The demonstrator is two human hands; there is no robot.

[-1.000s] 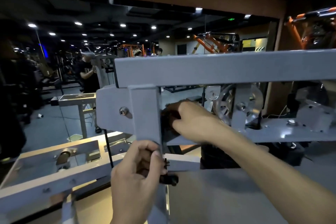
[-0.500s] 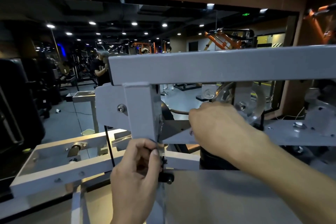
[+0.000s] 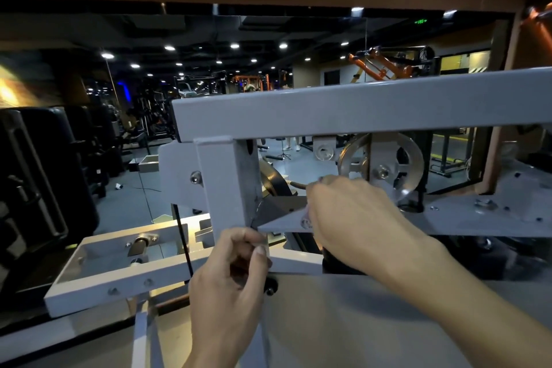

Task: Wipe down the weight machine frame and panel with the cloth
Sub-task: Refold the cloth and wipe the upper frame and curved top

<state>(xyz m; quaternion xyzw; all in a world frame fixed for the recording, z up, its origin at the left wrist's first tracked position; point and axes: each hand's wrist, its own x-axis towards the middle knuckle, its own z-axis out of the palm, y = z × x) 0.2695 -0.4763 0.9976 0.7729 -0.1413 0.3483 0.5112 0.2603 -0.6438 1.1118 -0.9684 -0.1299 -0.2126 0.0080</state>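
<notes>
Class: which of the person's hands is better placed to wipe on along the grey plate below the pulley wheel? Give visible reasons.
Right. The right hand already lies on the grey plate, a scrap of cloth showing beneath it. The left hand grips the upright post.

Left hand (image 3: 230, 278): low and nearer the camera, back of the hand facing the viewer, fingers curled inward, thumb laid up along the index finger with its nail showing.
Left wrist: rises from the bottom edge, roughly upright.
Right hand (image 3: 352, 218): higher and to the right of the left, knuckles up, fingers bent forward and down; fingertips hidden.
Right forearm: bare, runs from the lower right corner up and leftward.
Gap: the hands are apart.
</notes>
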